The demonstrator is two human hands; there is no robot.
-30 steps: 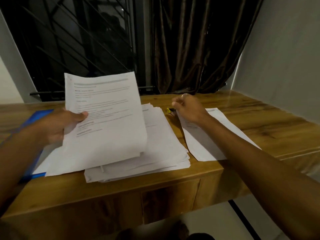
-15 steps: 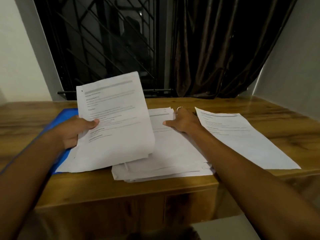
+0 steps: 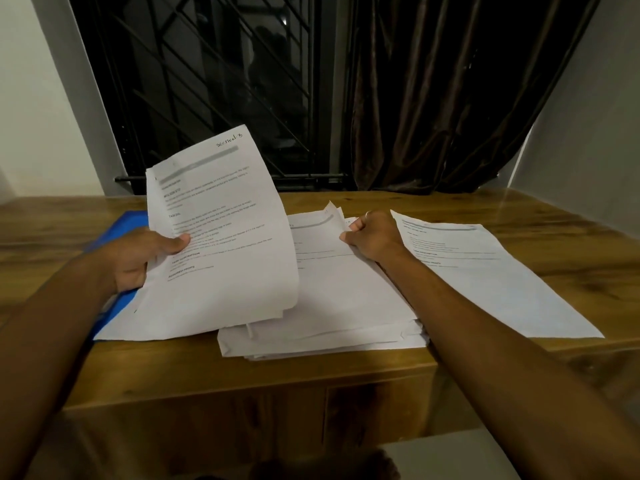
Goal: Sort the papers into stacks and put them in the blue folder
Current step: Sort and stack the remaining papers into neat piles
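Observation:
My left hand [image 3: 138, 258] grips a bundle of printed sheets [image 3: 221, 244] by its left edge and holds it tilted up; "Section 3" is handwritten at its top. Under that bundle lies the blue folder [image 3: 119, 233], mostly covered by it and my hand. A thick stack of papers [image 3: 332, 306] sits in the middle of the wooden desk [image 3: 311, 375]. My right hand [image 3: 372, 237] pinches the far corner of the stack's top sheet, which is curled up. A single printed sheet [image 3: 485, 271] lies flat to the right of the stack.
A barred dark window [image 3: 214, 81] and a brown curtain [image 3: 450, 91] stand behind the desk. A white wall [image 3: 588, 140] closes in on the right. The desk's front edge runs just below the stack, with floor visible beneath.
My right hand left the sheet on the right, came back to the middle stack and now pinches up its top sheet's far corner. My left hand raised its bundle slightly.

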